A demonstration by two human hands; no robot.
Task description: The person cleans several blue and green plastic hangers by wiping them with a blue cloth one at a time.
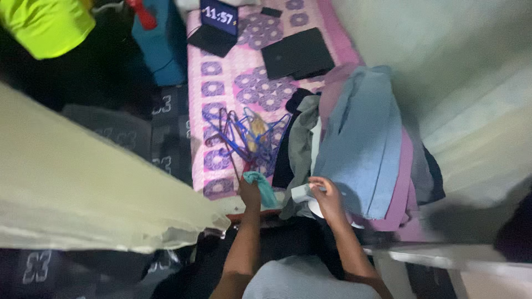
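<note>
At the far left we see a pale yellow curtain (83,182) that covers much of the view, with a bright yellow-green cloth (47,25) above it in the top corner. Next to the right lies a bed with a pink sheet (221,83) printed with purple patterns. At its far end sits an open laptop (216,25) with a lit screen, and beside it a closed black laptop (296,52). Near the middle of the sheet we find a tangle of blue and purple hangers (244,135). Just below the hangers, at the near edge of the bed, our left hand (250,191) is closed around a small teal cloth (263,185). Close to its right, our right hand (327,196) grips a small white cloth (302,192) between fingers and thumb. This hand rests against a pile of clothes (310,144), topped by a light blue garment (363,138) over a pink one (404,182).
</note>
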